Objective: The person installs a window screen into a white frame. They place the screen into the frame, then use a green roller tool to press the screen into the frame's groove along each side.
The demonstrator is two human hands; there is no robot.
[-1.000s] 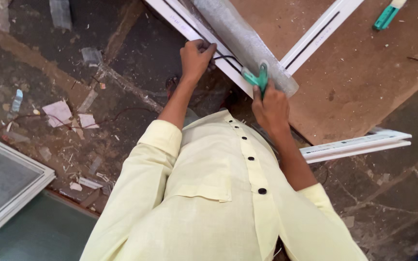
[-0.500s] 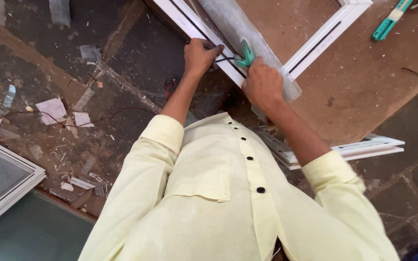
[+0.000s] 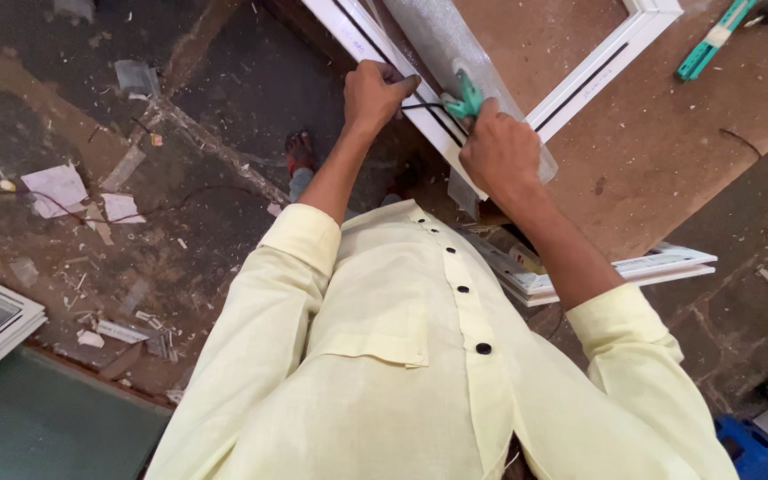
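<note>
The person bends over a brown wooden board table point(image 3: 668, 151), where a white plastic window frame point(image 3: 362, 40) lies flat. Its near bar runs diagonally, from upper left down to the right, directly in front of both hands. The left hand point(image 3: 373, 93) is clenched on a thin black rubber strip point(image 3: 421, 106), pinching it against the bar. The right hand point(image 3: 500, 151) is closed around a small green-handled tool point(image 3: 466, 96), touching the same bar just beside the left hand. A grey roll wrapped in bubble plastic point(image 3: 455, 62) lies along the bar, close behind the hands. The table edge is near the body; free board remains to the right.
</note>
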